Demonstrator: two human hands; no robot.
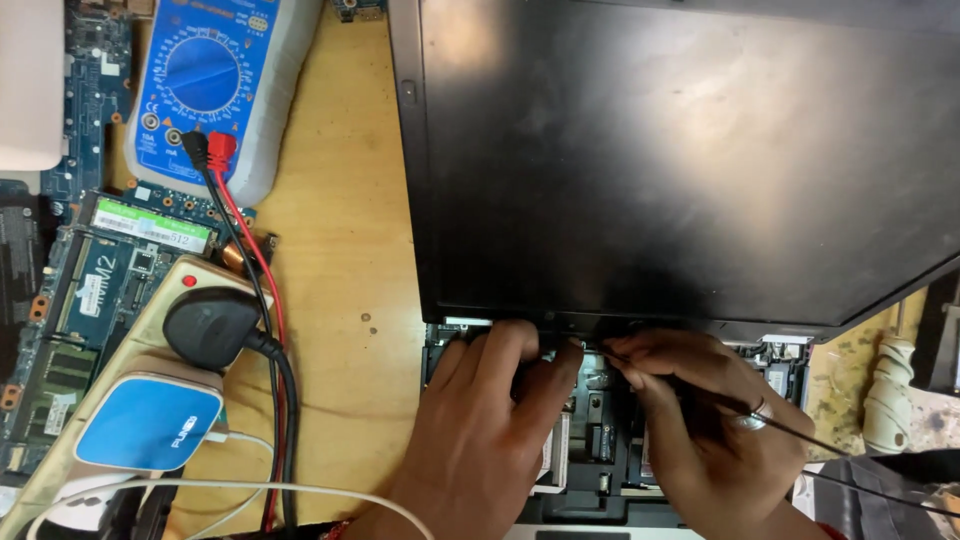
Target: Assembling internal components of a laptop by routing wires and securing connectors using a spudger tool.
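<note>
An opened laptop [690, 160] lies on the wooden table [340, 250], its dark lid filling the upper right from about 12 to 3 o'clock. Below the lid's lower edge, at about 6 o'clock, the exposed inner chassis [590, 430] shows, with metal parts and small boards.

The left hand [480, 430] reaches in from 6 o'clock, its fingers curled down onto the chassis just under the lid edge; it presses there, loosely closed, and I cannot tell whether it grips anything. The right hand [700, 420] sits just beside it at about 5 o'clock, pinched shut around a thin dark probe [780, 420], whose shaft runs out toward 4 o'clock while its tip meets the chassis between the two hands, close to the hinge line.

At 10 o'clock rests a blue multimeter [205, 80] with red and black leads [270, 320] trailing down. At 8 o'clock a power strip [120, 400] carries a black plug [205, 325] and a blue adapter [150, 425], over loose circuit boards [90, 270].
</note>
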